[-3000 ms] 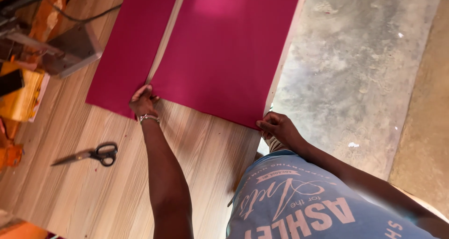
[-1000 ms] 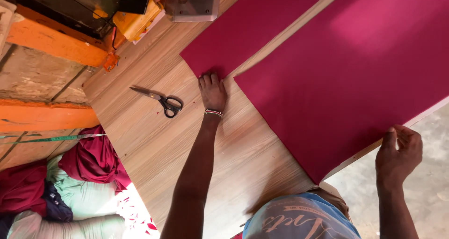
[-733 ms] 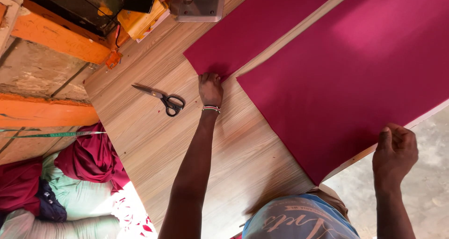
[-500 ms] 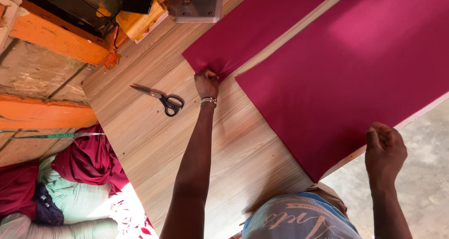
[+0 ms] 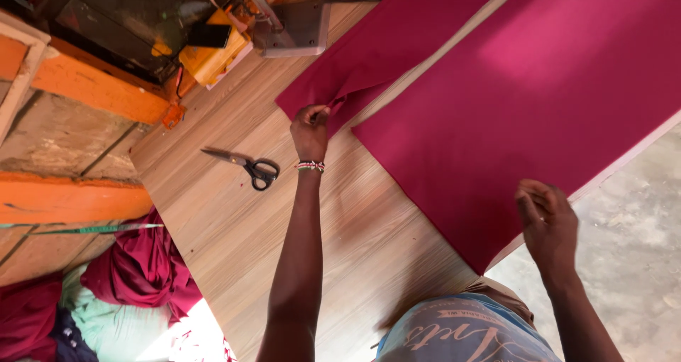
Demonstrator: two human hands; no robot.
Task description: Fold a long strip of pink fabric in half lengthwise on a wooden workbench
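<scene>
A person leans over a pale wood-grain table [image 5: 234, 227], both bare arms stretched forward. The left hand [image 5: 311, 128], with a beaded bracelet [image 5: 310, 166] at the wrist, pinches the near corner of a narrow strip of magenta fabric [image 5: 397, 43], fingers closed on the cloth so it puckers up slightly. The right hand [image 5: 547, 224] hovers over the near edge of a much wider magenta fabric panel [image 5: 539, 99], fingers curled loosely; whether it grips the cloth cannot be told. The two pieces lie flat side by side, with a thin line of bare table between them.

Just left of the left wrist lie black-handled scissors [image 5: 245, 167], blades pointing away from the hand. Beyond the strip, at the table's far end, stands a grey metal machine base [image 5: 294, 29], with a yellow box [image 5: 213, 53] beside it. Off the table's left edge, orange-painted wooden beams [image 5: 85, 195] cross above a heap of maroon and pale green cloth [image 5: 135, 277]. To the right is grey concrete floor [image 5: 631, 248].
</scene>
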